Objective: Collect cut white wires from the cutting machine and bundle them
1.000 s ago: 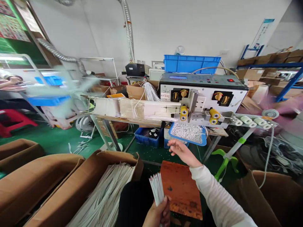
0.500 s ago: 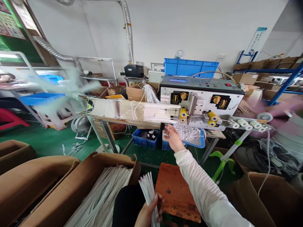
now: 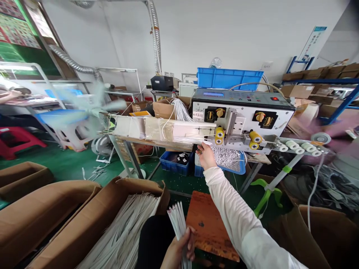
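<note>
White wires [image 3: 177,218] stand as a bundle in the left hand [image 3: 182,246], whose fingers and thumb wrap it low down, the ends fanning a little above the fist. The bundle's long axis runs away from the body, its far end tipped slightly to the left.

The right hand [image 3: 206,155] is out at the front edge of the desk [image 3: 157,144], arm extended, fingers partly curled; whether the fingertips pinch anything is too small to tell. Just by them are the right-hand ends of the loose strands [image 3: 187,139], which lie flat along the desk edge, their long axis running left to right, across the line of the bundle. Of the 2 hands, the right is clearly nearer to these strands, which stretch leftward from it; the left is well apart, lower and closer to the body.

Beyond the right hand, a machine [image 3: 244,108] stands on the desk with 2 pairs of yellow rollers [image 3: 255,136] on its face. Below is a blue tray [image 3: 241,171] of white bits. To the left of the bundle, an open cardboard box [image 3: 92,209] holds more long strands [image 3: 123,228].
</note>
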`<state>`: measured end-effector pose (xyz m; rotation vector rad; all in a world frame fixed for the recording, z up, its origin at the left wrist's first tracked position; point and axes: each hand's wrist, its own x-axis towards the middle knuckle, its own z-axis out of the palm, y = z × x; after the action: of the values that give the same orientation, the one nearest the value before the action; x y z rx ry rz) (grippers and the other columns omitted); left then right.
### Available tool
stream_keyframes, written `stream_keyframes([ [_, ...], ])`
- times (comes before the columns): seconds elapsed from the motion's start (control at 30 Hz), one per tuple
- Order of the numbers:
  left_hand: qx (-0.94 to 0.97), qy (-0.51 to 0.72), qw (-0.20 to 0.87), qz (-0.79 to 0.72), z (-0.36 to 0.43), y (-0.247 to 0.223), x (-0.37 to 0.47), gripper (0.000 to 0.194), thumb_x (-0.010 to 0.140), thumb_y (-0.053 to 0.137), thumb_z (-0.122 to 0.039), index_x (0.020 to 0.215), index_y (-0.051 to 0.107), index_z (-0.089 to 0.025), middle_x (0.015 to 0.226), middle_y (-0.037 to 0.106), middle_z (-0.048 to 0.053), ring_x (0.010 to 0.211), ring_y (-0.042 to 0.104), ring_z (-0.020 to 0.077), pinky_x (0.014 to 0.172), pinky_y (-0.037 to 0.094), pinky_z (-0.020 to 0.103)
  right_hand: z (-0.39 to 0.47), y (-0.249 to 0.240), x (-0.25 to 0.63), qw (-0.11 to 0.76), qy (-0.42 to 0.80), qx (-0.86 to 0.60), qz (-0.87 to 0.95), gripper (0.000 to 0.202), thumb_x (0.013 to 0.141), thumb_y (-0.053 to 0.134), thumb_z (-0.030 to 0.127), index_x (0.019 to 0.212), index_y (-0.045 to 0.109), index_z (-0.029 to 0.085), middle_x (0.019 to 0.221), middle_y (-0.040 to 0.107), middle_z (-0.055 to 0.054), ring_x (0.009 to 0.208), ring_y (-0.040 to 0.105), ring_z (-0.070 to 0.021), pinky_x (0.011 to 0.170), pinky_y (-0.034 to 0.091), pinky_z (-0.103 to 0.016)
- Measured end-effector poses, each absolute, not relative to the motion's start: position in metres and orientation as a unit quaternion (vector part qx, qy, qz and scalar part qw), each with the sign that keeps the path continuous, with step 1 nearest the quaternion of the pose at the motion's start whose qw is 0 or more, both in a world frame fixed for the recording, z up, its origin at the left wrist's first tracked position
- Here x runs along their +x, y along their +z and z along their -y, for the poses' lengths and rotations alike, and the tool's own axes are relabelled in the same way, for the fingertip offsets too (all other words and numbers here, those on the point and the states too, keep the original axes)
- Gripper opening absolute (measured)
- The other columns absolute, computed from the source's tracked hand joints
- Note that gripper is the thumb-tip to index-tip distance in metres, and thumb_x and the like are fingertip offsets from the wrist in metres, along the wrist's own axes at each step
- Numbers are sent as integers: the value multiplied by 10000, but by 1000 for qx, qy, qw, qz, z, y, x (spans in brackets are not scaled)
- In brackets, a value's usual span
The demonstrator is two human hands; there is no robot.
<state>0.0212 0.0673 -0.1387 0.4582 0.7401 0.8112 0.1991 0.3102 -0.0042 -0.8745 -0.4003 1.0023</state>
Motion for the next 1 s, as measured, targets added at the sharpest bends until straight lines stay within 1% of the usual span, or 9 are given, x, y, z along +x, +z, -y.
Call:
stream_keyframes([
  [0.13, 213, 392, 823, -352, -65, -135, 23, 544, 634, 858, -610, 844, 634, -161, 545, 402, -64, 437, 281, 46, 466, 266, 231, -317, 1, 199, 771, 450, -414, 175, 273, 758, 670, 381, 947, 520, 252, 980, 662, 16, 900, 629, -145, 649, 466, -226],
  [0.3, 213, 399, 819, -353, -63, -134, 24, 524, 641, 863, -588, 834, 630, -159, 536, 409, -59, 435, 291, 51, 472, 264, 235, -316, 11, 198, 778, 430, -420, 182, 298, 791, 647, 409, 1038, 535, 287, 1152, 659, 26, 1041, 607, -137, 719, 473, -231],
  [0.5, 228, 398, 821, -339, -62, -131, 20, 537, 673, 841, -598, 879, 623, -152, 562, 392, -70, 457, 286, 47, 483, 253, 227, -311, 24, 198, 754, 417, -444, 247, 377, 867, 552, 517, 1135, 565, 253, 1311, 614, -41, 1233, 547, -185, 928, 489, -329],
  [0.63, 229, 400, 826, -323, -66, -128, 15, 480, 730, 819, -558, 894, 615, -156, 587, 397, -69, 475, 305, 47, 492, 247, 221, -285, 17, 192, 768, 295, -438, 363, 414, 922, 477, 555, 1123, 581, 209, 1286, 619, -95, 1289, 519, -215, 1098, 408, -391],
  [0.7, 231, 405, 826, -317, -70, -125, 11, 463, 746, 811, -547, 908, 617, -159, 594, 403, -69, 476, 308, 44, 487, 236, 216, -256, 11, 192, 761, 234, -399, 454, 395, 957, 456, 561, 1105, 591, 220, 1254, 633, -99, 1268, 546, -219, 1101, 419, -396],
  [0.77, 235, 410, 823, -316, -74, -120, 5, 461, 741, 818, -539, 912, 620, -159, 592, 410, -69, 473, 314, 41, 480, 222, 209, -219, 7, 196, 704, 235, -367, 562, 368, 995, 438, 536, 1082, 615, 225, 1190, 659, -101, 1150, 619, -218, 1010, 497, -380],
  [0.8, 239, 412, 820, -316, -77, -116, 2, 460, 736, 823, -534, 906, 621, -157, 588, 415, -68, 469, 317, 40, 476, 218, 206, -200, 6, 200, 649, 255, -358, 621, 367, 1010, 430, 519, 1068, 634, 220, 1138, 676, -100, 1055, 653, -210, 940, 532, -364],
  [0.9, 258, 411, 817, -313, -84, -104, -6, 446, 730, 832, -515, 881, 629, -148, 569, 441, -63, 451, 329, 37, 458, 215, 198, -152, 8, 215, 418, 336, -336, 774, 402, 1037, 410, 481, 1004, 685, 190, 969, 708, -79, 826, 670, -165, 788, 560, -303],
  [1.0, 276, 407, 810, -318, -93, -93, -5, 447, 719, 842, -507, 871, 642, -136, 578, 506, -43, 439, 370, 40, 437, 247, 187, -130, 10, 226, 272, 462, -314, 784, 444, 1031, 412, 513, 956, 678, 165, 911, 721, -70, 764, 681, -152, 683, 572, -261],
])
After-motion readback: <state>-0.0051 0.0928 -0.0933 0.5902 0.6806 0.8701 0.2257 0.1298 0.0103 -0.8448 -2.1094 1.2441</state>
